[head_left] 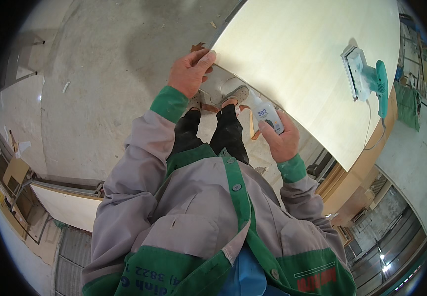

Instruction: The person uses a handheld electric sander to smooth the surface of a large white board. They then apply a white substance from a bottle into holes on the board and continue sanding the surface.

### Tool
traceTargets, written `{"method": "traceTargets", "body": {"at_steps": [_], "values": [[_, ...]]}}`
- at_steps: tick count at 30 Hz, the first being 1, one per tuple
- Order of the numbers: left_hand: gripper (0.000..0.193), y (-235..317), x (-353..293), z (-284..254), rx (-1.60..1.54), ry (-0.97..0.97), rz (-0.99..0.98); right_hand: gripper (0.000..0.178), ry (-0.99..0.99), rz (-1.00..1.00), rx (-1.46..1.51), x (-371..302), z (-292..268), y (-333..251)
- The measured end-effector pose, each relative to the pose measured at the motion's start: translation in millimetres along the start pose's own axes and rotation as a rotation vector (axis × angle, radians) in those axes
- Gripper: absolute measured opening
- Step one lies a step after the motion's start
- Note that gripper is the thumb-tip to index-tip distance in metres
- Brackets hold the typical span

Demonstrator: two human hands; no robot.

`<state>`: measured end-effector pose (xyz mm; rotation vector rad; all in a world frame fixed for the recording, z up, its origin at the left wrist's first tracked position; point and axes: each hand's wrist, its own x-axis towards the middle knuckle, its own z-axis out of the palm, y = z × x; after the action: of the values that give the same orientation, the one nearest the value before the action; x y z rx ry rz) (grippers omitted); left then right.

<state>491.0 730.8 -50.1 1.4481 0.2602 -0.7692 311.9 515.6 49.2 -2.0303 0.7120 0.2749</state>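
Observation:
My left hand [190, 73] is closed at the near left corner of a pale, flat panel [292, 54], thumb and fingers pinching its edge. A scrap of brown material [198, 47] shows just beyond my knuckles. In my right hand [283, 140] is a small white glue bottle [267, 116], tilted, with its narrow nozzle pointing up toward the panel's long edge. Whether the nozzle touches that edge, I cannot tell. Below the bottle hangs a thin brown strip [251, 124], partly hidden by my hand.
A green corded sander [369, 76] rests on the panel's right side, its cable [382, 132] running over the edge. Stacked boards [339, 190] stand beneath at the right. My shoes [234, 94] are on the concrete floor [100, 89]. Another pale board [68, 204] lies at the lower left.

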Motion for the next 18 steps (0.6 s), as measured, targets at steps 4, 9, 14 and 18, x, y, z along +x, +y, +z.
{"method": "traceTargets", "body": {"at_steps": [4,9,14,18], "values": [[0.064,0.5,-0.2,0.0,-0.002,-0.007,0.007,0.040,0.008,-0.007,0.017,-3.0,-3.4,1.6],[0.065,1.7,-2.4,1.5,0.008,0.021,0.012,0.040,0.034,-0.028,0.025,-6.6,-5.6,3.7],[0.065,3.0,-3.6,2.0,0.021,0.026,0.013,0.040,0.012,-0.026,0.016,-5.1,-2.9,5.8],[0.065,2.6,-3.8,2.8,0.020,0.024,0.013,0.040,0.037,-0.052,0.007,-4.4,-1.5,8.1]]}}
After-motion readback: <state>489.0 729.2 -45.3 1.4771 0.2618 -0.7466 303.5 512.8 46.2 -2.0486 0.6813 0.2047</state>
